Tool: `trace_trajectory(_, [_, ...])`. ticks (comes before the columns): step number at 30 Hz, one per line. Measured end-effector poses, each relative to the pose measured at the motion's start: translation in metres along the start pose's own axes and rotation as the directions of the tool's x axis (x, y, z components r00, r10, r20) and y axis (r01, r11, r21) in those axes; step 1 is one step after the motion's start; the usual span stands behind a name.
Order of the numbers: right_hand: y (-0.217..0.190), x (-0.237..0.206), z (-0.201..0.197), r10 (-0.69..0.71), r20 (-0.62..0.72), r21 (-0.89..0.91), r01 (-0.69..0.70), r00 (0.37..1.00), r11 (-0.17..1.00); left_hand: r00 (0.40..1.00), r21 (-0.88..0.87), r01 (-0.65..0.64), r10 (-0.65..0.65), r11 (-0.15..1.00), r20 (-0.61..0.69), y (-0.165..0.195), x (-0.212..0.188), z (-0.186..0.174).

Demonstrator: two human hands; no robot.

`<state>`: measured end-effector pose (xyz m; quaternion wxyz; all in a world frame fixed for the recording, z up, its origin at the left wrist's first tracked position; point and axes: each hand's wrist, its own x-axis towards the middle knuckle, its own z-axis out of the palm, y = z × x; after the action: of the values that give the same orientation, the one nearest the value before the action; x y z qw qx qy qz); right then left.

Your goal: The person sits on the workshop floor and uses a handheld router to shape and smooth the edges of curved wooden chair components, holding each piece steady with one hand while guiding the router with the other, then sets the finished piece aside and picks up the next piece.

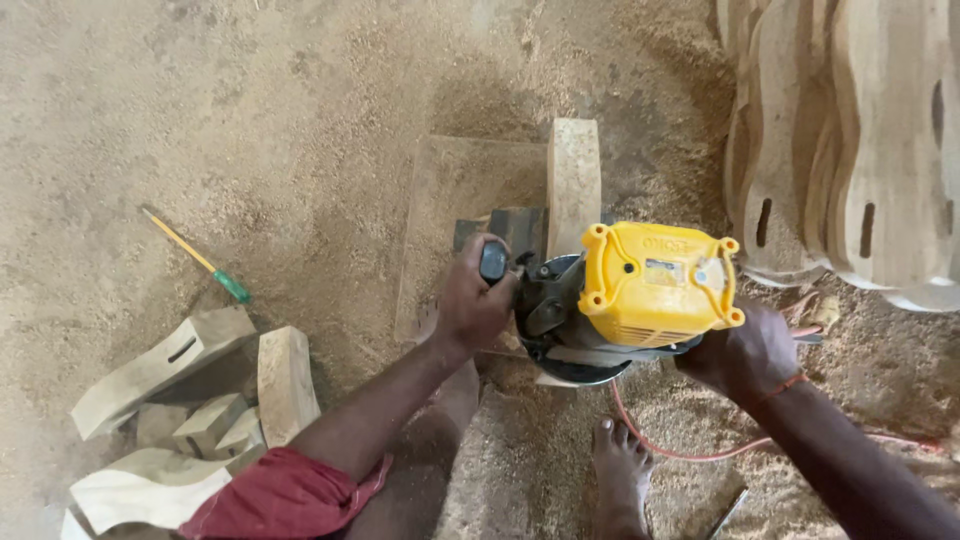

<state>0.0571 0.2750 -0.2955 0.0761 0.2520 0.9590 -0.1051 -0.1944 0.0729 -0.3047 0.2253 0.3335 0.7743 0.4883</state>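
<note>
Sawdust covers the floor (250, 120) of this woodworking spot, thick and pale everywhere the camera looks. At the centre the person holds a yellow router (655, 285) with both hands: the left hand (472, 300) is clamped around a dark side handle, and the right hand (745, 352) is wrapped under the machine's far side, fingers closed on its grip there. The router sits on a wooden block (573, 180) that sticks out past the tool, resting over a flat board (450, 200) half buried in dust; a dark piece lies just beside the block near the left hand. Whether the cutter is touching the wood cannot be told, since the tool's body hides it. An orange cord (650, 440) trails from under the router past the person's bare foot (620, 470). To the lower left lies a heap of shaped wooden pieces (200, 400), some with a slot cut through them, and a green-handled screwdriver (200, 260) lies well apart on the dust. At the upper right stands a large stack of curved slotted boards (860, 150), leaning together. Judging from these, many pieces already look shaped and slotted, while the block under the router seems to be the one being worked; how much of it is done cannot be seen.
</note>
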Motion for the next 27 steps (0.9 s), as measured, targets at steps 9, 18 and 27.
trace_trajectory(9, [0.015,0.043,-0.027,0.061,0.275,-0.083,-0.039,0.960,0.996,0.980,-0.082,0.200,-0.198,0.976,0.028,0.017,0.047,0.000])
trace_trajectory(18, [0.014,0.038,-0.021,0.023,0.168,-0.066,-0.012,0.986,0.998,0.969,-0.091,0.238,-0.231,0.967,0.083,0.026,0.044,0.001])
trace_trajectory(27, [0.008,0.028,-0.018,0.081,0.116,-0.050,-0.076,0.990,0.996,0.999,0.021,0.051,-0.051,0.998,0.002,0.021,0.033,0.003])
